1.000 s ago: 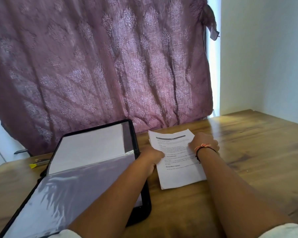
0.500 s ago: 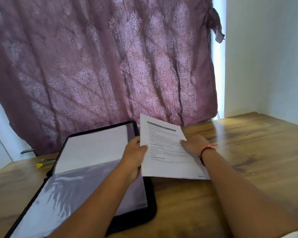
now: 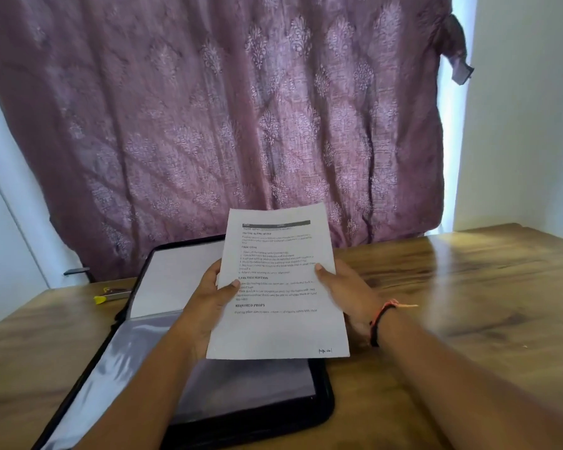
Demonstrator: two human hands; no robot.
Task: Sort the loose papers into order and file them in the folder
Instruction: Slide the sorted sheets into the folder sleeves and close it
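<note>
A printed white paper (image 3: 278, 332), possibly several sheets stacked, is held upright and tilted toward me above the table. My left hand (image 3: 208, 295) grips its left edge, thumb on the front. My right hand (image 3: 348, 290) grips its right edge, thumb on the page, fingers behind. Below and to the left, a black folder (image 3: 322, 407) lies open on the table, with clear plastic sleeves and a white sheet (image 3: 176, 277) in its far half. The paper hides part of the folder.
The wooden table (image 3: 468, 287) extends to the right. A yellow-tipped marker (image 3: 111, 295) lies left of the folder. A patterned purple curtain (image 3: 241, 108) hangs behind the table, and a white wall (image 3: 527, 125) is at the right.
The paper lay flat on the table right of the folder; both hands took it by the edges and raised it upright, moving it left over the folder.
</note>
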